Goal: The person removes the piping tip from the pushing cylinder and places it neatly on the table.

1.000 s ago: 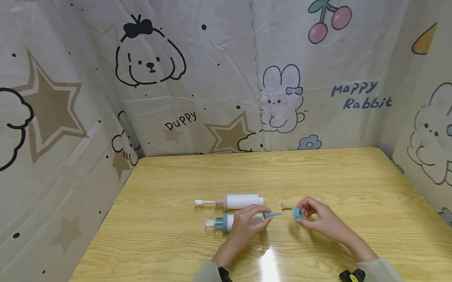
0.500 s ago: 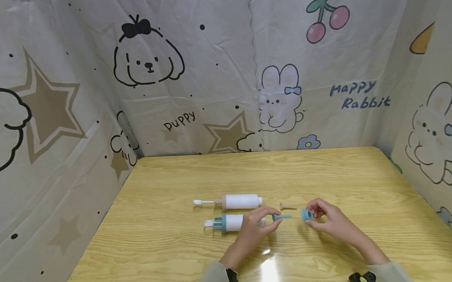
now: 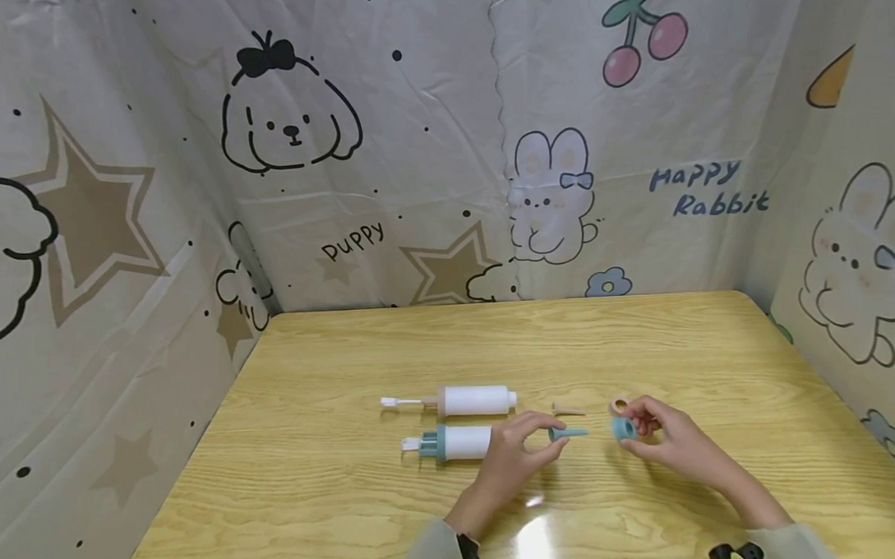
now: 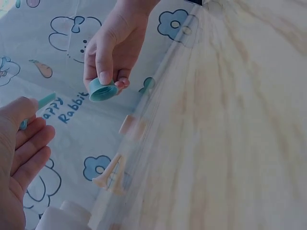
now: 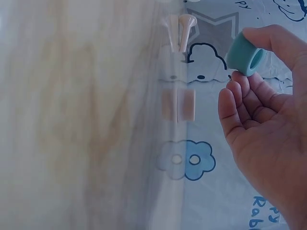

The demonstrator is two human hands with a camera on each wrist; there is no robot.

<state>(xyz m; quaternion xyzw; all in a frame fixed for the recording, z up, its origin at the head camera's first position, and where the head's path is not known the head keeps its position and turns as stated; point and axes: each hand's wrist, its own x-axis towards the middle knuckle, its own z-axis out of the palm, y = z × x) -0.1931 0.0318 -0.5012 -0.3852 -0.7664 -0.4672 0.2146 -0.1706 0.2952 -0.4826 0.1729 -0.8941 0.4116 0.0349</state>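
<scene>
My left hand (image 3: 515,458) pinches a small teal tapered piece with a flared end (image 3: 571,432) between thumb and forefinger, its thin end pointing right. Across from it, my right hand (image 3: 678,444) holds a teal ring-shaped cap (image 3: 625,429) by thumb and fingertips; in the right wrist view the cap's (image 5: 245,55) hollow opening faces the palm side. A gap separates the two teal pieces. Just behind them on the table lie a beige tapered piece (image 3: 568,411) and a beige ring cap (image 3: 619,405), the latter partly covered by my right fingers.
Left of my left hand, a white bottle with a teal collar (image 3: 464,443) lies on its side, its right end hidden by that hand. Behind it is a similar white bottle with a beige collar (image 3: 477,400). A printed curtain (image 3: 443,148) borders the wooden table (image 3: 337,522).
Both hands have moved to the right, still holding the teal pieces. The beige tapered piece and then the beige ring cap have come into sight behind the right hand.
</scene>
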